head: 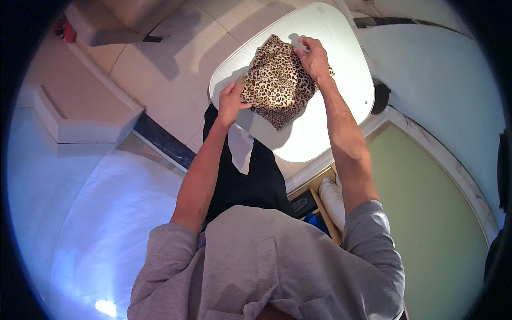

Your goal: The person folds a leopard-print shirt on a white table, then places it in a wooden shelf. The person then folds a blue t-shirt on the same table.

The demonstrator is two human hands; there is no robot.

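Observation:
A leopard-print cloth (276, 80) lies bunched and folded on a small white tabletop (340, 44) with rounded corners. Its layers rise in soft creases, and one corner points back towards me. At the cloth's left edge, my left hand (231, 103) pinches the fabric between thumb and fingers. My right hand (314, 59) is at the upper right edge, its fingers curled and the fingertips close to the fabric. Whether those fingertips grip the cloth or only rest by it cannot be made out.
A brown upholstered seat (116, 24) stands on the tiled floor (176, 72) at upper left. Right of the table are a dark round object (381, 98) and a pale green panel (428, 208). An open wooden compartment (316, 192) beside me holds a white roll (333, 200).

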